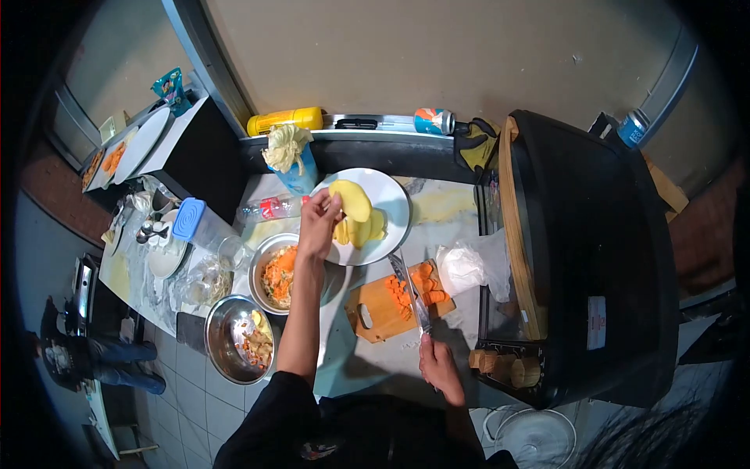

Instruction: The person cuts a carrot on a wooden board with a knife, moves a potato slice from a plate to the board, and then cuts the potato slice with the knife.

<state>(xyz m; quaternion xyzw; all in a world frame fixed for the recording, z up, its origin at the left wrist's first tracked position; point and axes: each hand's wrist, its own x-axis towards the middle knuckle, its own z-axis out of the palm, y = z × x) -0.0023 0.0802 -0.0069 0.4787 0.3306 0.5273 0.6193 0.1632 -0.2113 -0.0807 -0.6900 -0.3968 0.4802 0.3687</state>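
My left hand (319, 223) is closed on a pale yellow peeled potato (351, 201), raised over the white plate (395, 205). More yellow peeled pieces (364, 232) lie on that plate. In my right hand (441, 365) is the handle of a large knife (415, 295). Its blade points away from me, over the wooden cutting board (373, 311). Cut orange carrot pieces (428, 283) lie on the board, on both sides of the blade. Left of my forearm stands a metal bowl (256, 275) holding shredded carrot and other bits.
A steel bowl (223, 366) with peelings stands at the near left edge. A white plastic bag (462, 267) sits between the board and a large black cabinet (601, 250). Behind the plate are a plastic bottle (269, 209) and a blue container (301, 178). A person (86, 352) stands far left.
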